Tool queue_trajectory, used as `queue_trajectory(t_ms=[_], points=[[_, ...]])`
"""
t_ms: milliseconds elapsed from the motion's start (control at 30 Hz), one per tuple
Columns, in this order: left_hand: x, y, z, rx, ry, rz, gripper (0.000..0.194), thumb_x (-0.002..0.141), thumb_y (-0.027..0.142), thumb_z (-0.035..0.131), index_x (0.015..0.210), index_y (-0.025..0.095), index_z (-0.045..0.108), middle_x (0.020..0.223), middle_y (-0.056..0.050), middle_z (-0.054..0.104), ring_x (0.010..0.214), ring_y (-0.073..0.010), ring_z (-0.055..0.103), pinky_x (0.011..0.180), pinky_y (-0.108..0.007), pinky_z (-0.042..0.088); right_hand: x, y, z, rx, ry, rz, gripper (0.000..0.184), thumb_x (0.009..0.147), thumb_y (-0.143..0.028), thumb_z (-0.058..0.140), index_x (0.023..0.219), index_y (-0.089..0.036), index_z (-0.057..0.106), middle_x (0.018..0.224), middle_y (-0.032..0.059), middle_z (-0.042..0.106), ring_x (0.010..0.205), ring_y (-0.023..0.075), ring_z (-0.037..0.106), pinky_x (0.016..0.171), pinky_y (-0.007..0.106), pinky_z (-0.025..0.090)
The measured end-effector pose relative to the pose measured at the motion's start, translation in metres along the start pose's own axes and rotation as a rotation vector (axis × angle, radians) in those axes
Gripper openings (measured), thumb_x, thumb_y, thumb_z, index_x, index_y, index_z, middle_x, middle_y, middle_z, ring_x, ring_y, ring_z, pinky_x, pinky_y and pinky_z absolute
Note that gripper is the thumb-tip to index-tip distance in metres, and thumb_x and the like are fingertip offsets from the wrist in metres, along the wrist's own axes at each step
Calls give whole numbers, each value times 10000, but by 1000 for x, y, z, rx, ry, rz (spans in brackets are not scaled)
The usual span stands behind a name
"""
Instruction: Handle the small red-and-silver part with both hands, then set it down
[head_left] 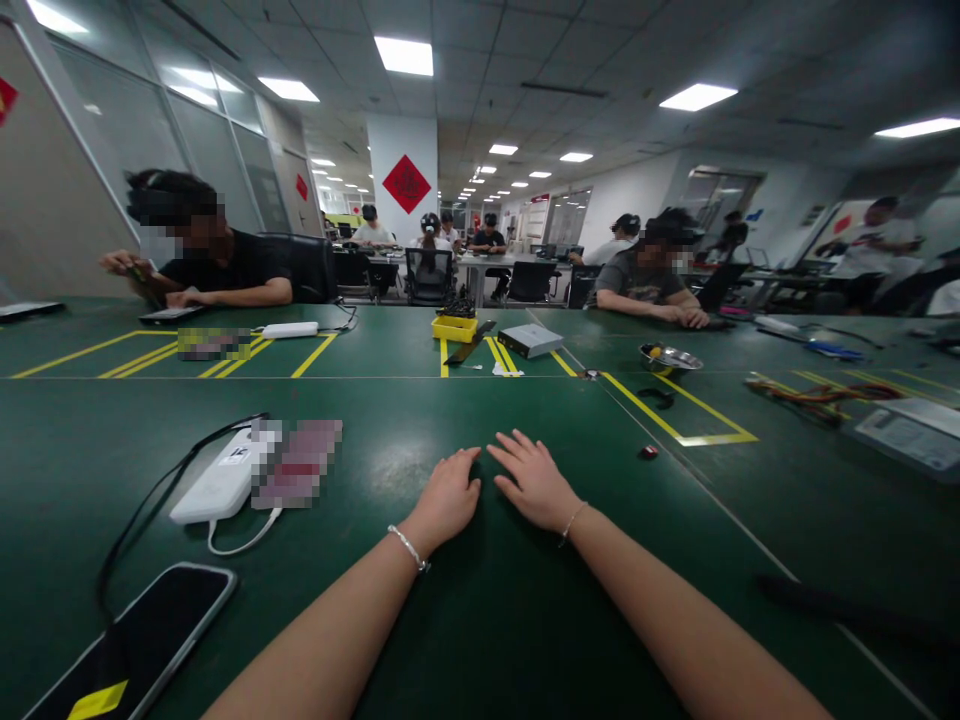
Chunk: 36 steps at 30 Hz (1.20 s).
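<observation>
My left hand [448,497] and my right hand [536,482] lie side by side, palms down, at the middle of the green table [420,650], a small gap between them. The left fingers are stretched out and fairly close together, the thumb apart. On the right hand the fingers are spread. Neither hand holds anything. A bracelet circles each wrist. Left of my left hand are a white power bank [217,485] with a cable and a blurred-out flat item [298,465]. Nearer me lies a dark phone [150,635] with a yellow sticker.
Beyond my hands stand a yellow bin [454,328], a grey box [530,341] and a metal bowl [671,357]. A small red-and-black part [648,453] lies to the right. A power supply [911,435] with coloured wires sits at far right. People [652,270] work across the table.
</observation>
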<state>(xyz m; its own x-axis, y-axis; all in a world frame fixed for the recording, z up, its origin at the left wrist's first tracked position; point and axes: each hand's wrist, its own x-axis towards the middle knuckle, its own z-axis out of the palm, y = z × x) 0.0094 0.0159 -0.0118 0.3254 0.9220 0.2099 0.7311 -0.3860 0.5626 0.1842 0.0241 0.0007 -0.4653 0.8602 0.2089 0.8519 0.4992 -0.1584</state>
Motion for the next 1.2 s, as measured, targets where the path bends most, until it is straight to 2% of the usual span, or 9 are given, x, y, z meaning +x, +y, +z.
queue_trajectory(t_ms=[133,267,333,433,500,633,800,1033,1200], points=[[-4,2,0,154,-100,46,450,807,319,327,1250,238,304,1304,-40,369,1224,-246,248,986,-498,148,-2,-15,5,40,-203,-101,565,791,-511,281,1305,-294,196,1376,29,218,1253,254,121,959,534,106],[-9,4,-2,254,-126,92,492,807,414,304,1279,297,229,1349,-8,292,1250,-293,142,947,-595,75,-3,11,-5,-14,-173,-65,495,794,-483,306,1265,-331,284,1359,10,263,1241,245,165,955,536,115],[-10,4,-3,282,-133,95,501,807,441,285,1283,298,222,1357,-10,275,1258,-300,97,940,-607,58,-6,37,-13,-112,-44,102,444,805,-392,332,1238,-299,349,1322,29,332,1220,238,215,959,512,142],[-10,4,-5,296,-154,96,489,811,459,251,1273,301,251,1362,-12,262,1261,-298,76,941,-604,61,-20,89,-25,-292,148,492,431,779,-209,353,1204,-226,418,1272,93,387,1195,270,254,937,489,212],[-9,4,-5,298,-166,90,477,812,460,243,1260,303,281,1362,-15,261,1260,-294,87,944,-597,76,-34,122,-30,-344,160,715,452,753,-157,357,1192,-223,440,1261,123,386,1165,299,298,888,475,290],[-8,5,-6,296,-182,78,475,807,464,251,1251,300,299,1361,-19,263,1253,-286,126,947,-587,98,-55,162,-34,-305,31,849,464,710,-114,365,1143,-211,500,1178,135,465,1032,266,460,802,381,395],[-8,6,-7,297,-183,83,470,806,466,253,1244,305,304,1358,-19,270,1246,-279,157,945,-587,111,-53,162,-37,-278,-30,891,393,694,-117,384,1024,-188,587,1051,128,560,914,245,532,746,341,423],[-7,5,-8,278,-183,85,471,801,468,268,1237,298,317,1354,-24,279,1245,-284,159,942,-594,103,-47,152,-40,-235,28,938,363,784,-279,320,1049,-181,546,1004,117,581,858,235,545,693,348,423],[-7,8,-10,246,-183,71,460,796,449,300,1228,294,335,1350,-32,285,1248,-284,151,949,-587,89,-46,151,-37,-201,77,926,375,810,-279,267,1072,-201,523,984,109,582,842,237,542,662,342,412]])
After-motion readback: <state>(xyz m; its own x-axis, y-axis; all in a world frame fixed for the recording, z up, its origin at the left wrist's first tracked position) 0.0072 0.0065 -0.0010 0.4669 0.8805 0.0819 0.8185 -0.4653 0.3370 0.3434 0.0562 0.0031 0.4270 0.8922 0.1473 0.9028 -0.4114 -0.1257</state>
